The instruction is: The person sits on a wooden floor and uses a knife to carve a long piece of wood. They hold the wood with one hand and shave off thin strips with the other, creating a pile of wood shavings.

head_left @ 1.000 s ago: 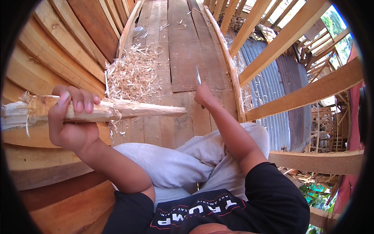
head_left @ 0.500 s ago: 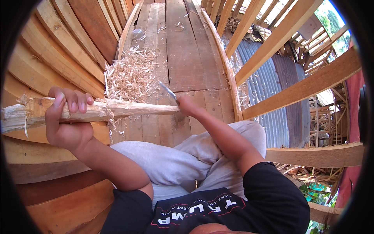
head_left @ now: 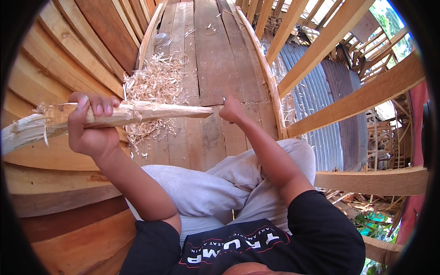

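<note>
Wooden stake (head_left: pixel 137 114), pale and roughly split, lies nearly level across the left half of the view, its thick, splintered butt running off toward the left edge and its shaved end tapering to a point near the middle of the picture. The left hand (head_left: pixel 91 126) is wrapped tightly around the stake, fingers curled over the top and thumb beneath, holding it up in the air above the floor. The right hand (head_left: pixel 231 110) is closed in a fist just beside the pointed tip, a little to its right, gripping a small knife (head_left: pixel 223 95) whose thin blade sticks up from the top of the fist; the blade does not touch the wood. Beneath the stake and behind it, a heap of curly wood shavings (head_left: pixel 156 85) is spread over the plank floor (head_left: pixel 215 59), which is made of weathered grey-brown boards running away from the viewer. The person sits with legs in light grey trousers (head_left: pixel 206 188) folded below the arms, wearing a black shirt. Curved wooden planking rises on the left, and bare timber beams (head_left: pixel 357 101) cross on the right, with corrugated metal sheet (head_left: pixel 311 105) behind them.
</note>
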{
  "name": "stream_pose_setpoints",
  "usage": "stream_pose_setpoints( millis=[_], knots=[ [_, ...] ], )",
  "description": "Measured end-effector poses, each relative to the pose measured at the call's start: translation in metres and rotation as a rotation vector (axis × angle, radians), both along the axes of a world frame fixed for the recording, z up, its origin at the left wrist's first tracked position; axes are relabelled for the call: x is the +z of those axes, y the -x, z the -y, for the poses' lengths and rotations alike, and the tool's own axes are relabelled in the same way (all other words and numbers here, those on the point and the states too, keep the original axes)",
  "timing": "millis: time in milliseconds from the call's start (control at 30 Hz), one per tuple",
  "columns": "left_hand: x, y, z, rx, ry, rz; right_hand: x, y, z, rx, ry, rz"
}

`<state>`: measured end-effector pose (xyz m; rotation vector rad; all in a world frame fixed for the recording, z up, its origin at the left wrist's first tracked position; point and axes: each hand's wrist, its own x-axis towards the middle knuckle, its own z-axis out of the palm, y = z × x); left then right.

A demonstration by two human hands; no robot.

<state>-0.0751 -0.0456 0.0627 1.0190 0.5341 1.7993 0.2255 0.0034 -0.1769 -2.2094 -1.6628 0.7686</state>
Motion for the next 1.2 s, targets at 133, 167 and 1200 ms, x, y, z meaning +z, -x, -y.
stream_pose_setpoints(
  millis=[133, 167, 1200],
  knots=[
    [-0.028, -0.022, -0.032, 0.074, 0.012, 0.106, -0.011, -0.019, -0.01, -0.226, -0.288, -0.269],
    [-0.036, -0.025, -0.039, 0.116, 0.021, 0.127, 0.002, -0.014, -0.009, -0.239, -0.273, -0.479],
    [-0.073, -0.066, -0.061, -0.239, -0.181, -0.129, 0.056, 0.029, -0.027, -0.044, 0.046, -0.375]
  ],
)
